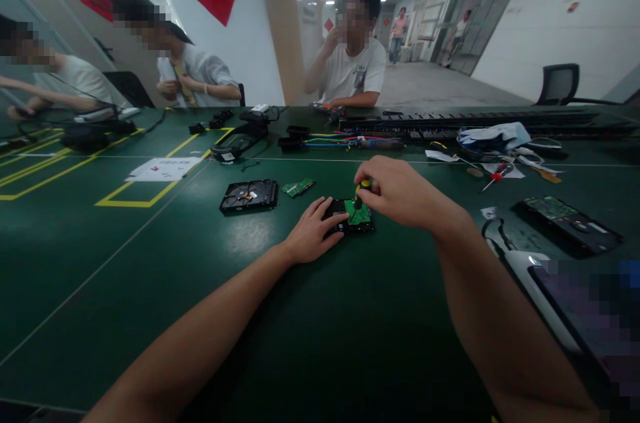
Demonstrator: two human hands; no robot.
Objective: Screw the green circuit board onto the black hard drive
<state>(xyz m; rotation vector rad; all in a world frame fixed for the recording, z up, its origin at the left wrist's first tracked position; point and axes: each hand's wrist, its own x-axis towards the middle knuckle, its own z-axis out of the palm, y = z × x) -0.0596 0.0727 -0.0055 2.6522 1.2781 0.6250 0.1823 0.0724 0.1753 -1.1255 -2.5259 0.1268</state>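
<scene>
A black hard drive (367, 226) lies on the green table with its green circuit board facing up. My left hand (314, 233) rests on the drive's left part, fingers spread and lying flat. Above the board, my right hand (395, 191) grips a yellow and black screwdriver (363, 191), its shaft slanting down onto the board. Whether the tip sits in a screw is too small to tell. To the left is a loose green circuit board (299, 187). Beyond that lies another hard drive (249, 196), its black casing up.
At the right are a third hard drive (567, 226), a red screwdriver (497, 177) and a blurred tablet-like device (565, 316). Bundled cables (345, 141) and a long black rack strip (450, 124) run along the back. Several people sit across the table.
</scene>
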